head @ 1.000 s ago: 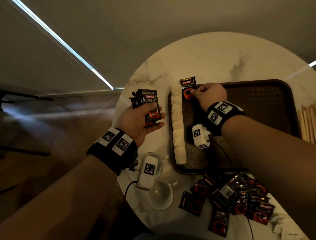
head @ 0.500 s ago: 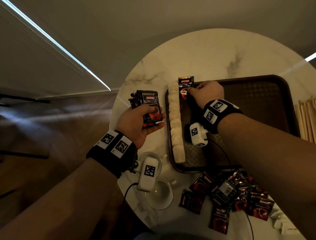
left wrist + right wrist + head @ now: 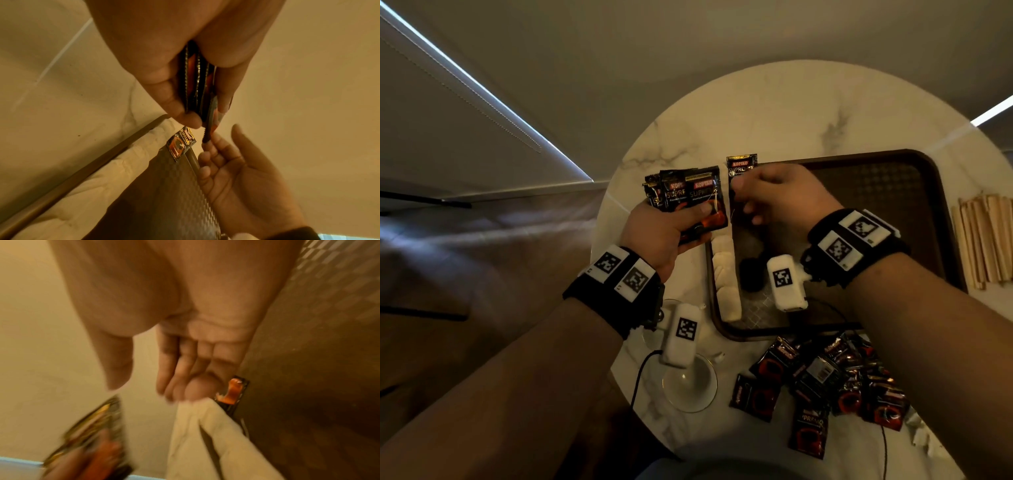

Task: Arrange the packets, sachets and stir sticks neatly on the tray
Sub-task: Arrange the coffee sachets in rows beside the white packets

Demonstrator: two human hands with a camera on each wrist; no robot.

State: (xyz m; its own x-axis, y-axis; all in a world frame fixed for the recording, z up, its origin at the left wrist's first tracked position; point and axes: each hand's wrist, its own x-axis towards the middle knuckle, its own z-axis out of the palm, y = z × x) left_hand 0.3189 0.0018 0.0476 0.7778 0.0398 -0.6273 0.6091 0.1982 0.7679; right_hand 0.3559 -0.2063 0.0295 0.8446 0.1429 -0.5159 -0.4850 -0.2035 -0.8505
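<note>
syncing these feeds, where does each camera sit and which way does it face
Head: worn on the head, looking down at the table; both forearms show.
Left wrist: along the left hand gripping packets, toward the tray.
Right wrist: along the empty right hand, over the tray edge.
Shared: the single packet on the tray shows in head and left wrist.

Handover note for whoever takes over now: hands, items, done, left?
Left hand grips a fan of coffee packets.
Right hand is open, fingers reaching for the nearest packet of that fan.
Done: one packet at the tray far-left corner, white sachets lined along its left edge.
Left: loose packets on the table near the tray, stir sticks right of it.
</note>
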